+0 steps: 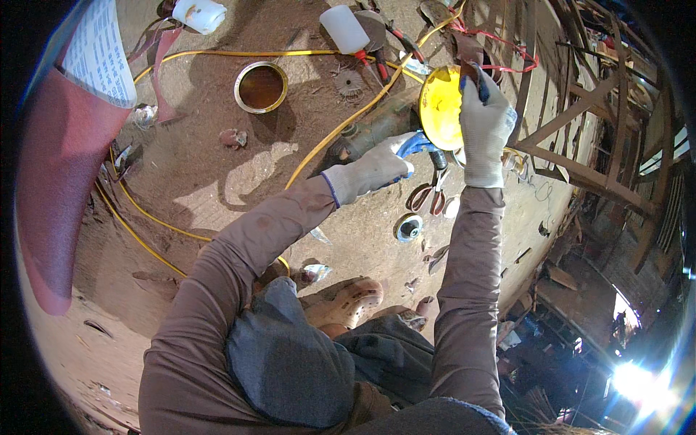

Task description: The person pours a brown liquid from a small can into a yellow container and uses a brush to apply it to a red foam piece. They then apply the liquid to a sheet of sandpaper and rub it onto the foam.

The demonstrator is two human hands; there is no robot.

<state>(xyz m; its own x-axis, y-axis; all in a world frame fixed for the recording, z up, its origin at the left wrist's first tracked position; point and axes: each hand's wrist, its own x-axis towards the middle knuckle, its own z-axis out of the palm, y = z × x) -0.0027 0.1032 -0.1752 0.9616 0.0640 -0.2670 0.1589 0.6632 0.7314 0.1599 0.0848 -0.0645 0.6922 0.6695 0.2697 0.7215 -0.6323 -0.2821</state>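
A round yellow disc (439, 109), brightly lit, is tilted up between my hands at the upper right. My left hand (373, 168), in a pale glove with blue fingers, grips its lower left edge. My right hand (484, 119), gloved the same way, closes on its right rim, near a dark brown flap (470, 59). Whether that flap is part of the disc I cannot tell. A dusty grey power tool body (384, 129) lies just left of the disc, partly hidden by my left hand. Below the disc are brown-handled scissors (428, 197).
A tin of brown liquid (261, 87), a white squeeze bottle (344, 30) and pliers (406, 42) lie beyond. A yellow cord (326, 145) crosses the ground. Red sheet material (69, 167) curls at left. A round flanged part (409, 228) sits near my foot. Wooden framing (580, 116) stands right.
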